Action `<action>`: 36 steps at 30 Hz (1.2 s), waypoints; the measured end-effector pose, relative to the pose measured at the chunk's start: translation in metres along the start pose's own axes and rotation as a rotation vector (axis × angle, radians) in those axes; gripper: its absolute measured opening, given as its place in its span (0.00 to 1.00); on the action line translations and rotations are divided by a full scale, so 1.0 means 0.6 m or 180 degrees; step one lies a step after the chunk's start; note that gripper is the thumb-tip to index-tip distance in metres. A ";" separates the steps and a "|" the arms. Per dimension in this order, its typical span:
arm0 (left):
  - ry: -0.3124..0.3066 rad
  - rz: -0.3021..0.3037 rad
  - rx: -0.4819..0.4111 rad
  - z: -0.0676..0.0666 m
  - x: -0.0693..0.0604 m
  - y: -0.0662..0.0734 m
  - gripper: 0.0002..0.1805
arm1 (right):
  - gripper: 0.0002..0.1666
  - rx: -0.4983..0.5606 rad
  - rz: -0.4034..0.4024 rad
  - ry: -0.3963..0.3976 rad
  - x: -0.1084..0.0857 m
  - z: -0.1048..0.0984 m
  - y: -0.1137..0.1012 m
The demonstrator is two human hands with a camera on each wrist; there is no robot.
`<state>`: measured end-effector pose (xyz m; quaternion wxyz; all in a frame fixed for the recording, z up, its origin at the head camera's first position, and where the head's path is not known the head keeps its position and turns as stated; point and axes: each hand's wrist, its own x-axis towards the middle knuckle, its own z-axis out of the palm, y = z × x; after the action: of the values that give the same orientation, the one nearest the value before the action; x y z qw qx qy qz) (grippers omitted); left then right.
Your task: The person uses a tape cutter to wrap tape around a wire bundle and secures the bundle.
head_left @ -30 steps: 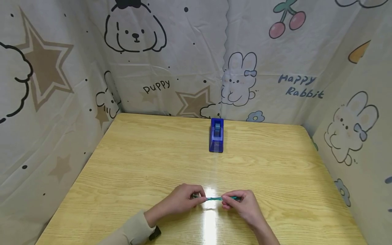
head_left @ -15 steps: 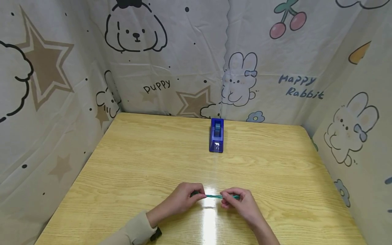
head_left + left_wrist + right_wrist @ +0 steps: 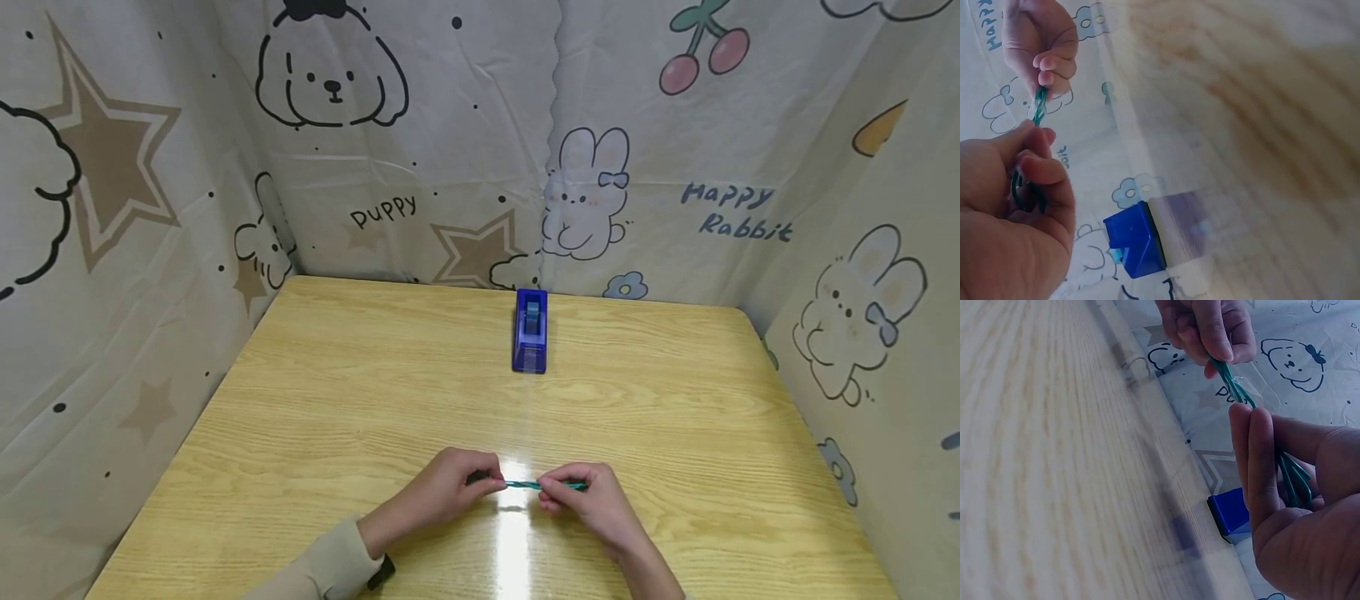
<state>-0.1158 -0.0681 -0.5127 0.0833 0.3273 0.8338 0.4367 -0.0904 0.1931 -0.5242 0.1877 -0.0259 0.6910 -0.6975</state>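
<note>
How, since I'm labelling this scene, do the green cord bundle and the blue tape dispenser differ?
The green cord bundle is thin and stranded; the blue tape dispenser is blocky. The left hand and right hand pinch the bundle; the dispenser stands untouched, far back on the table. In the head view the bundle runs crosswise, the dispenser lengthwise.

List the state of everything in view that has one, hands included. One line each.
Green strands: bundled, drawn out straight between the hands, looped at the ends
Left hand: fingers pinching one end of the bundle
Right hand: fingers pinching the other end
Blue tape dispenser: upright near the table's far edge, untouched, roll loaded
Printed cloth: hanging, creased
</note>
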 end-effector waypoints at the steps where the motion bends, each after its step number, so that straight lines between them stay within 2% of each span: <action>1: -0.0014 -0.0054 0.0002 0.000 0.000 0.000 0.08 | 0.19 -0.0013 -0.0018 0.0018 0.000 0.000 -0.001; 6: -0.0156 -0.0334 -0.0001 -0.003 0.001 0.002 0.06 | 0.18 -0.0085 -0.0117 0.0080 0.000 0.000 0.000; 11: -0.0208 -0.0538 0.0363 -0.014 0.003 0.001 0.11 | 0.17 -0.0209 -0.0250 0.0097 0.001 -0.001 0.005; 14: -0.0256 -0.0608 0.0404 -0.021 0.006 -0.005 0.13 | 0.16 -0.0283 -0.0300 0.0131 0.000 0.000 0.005; 17: -0.0451 -0.0692 0.0048 -0.024 0.008 -0.014 0.17 | 0.16 -0.0355 -0.0364 0.0146 -0.001 0.001 0.004; 20: -0.0657 -0.0801 -0.0423 -0.022 0.008 -0.020 0.19 | 0.15 -0.0405 -0.0434 0.0150 -0.001 0.002 0.005; 23: -0.0718 -0.0874 -0.0767 -0.019 0.007 -0.021 0.19 | 0.14 -0.0443 -0.0516 0.0171 -0.001 0.002 0.005; 25: -0.0679 -0.0913 -0.0896 -0.017 0.007 -0.020 0.17 | 0.13 -0.0469 -0.0556 0.0202 -0.001 0.003 0.005; 28: -0.0573 -0.0939 -0.0907 -0.015 0.007 -0.018 0.15 | 0.13 -0.0494 -0.0569 0.0257 0.000 0.005 0.005; 36: -0.0186 -0.0806 -0.0376 -0.012 0.005 -0.013 0.12 | 0.17 -0.0240 -0.0286 0.0214 0.003 0.008 0.006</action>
<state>-0.1245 -0.0742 -0.5141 0.1811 0.2266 0.8384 0.4614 -0.0900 0.1881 -0.5279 0.1317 -0.0404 0.7209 -0.6792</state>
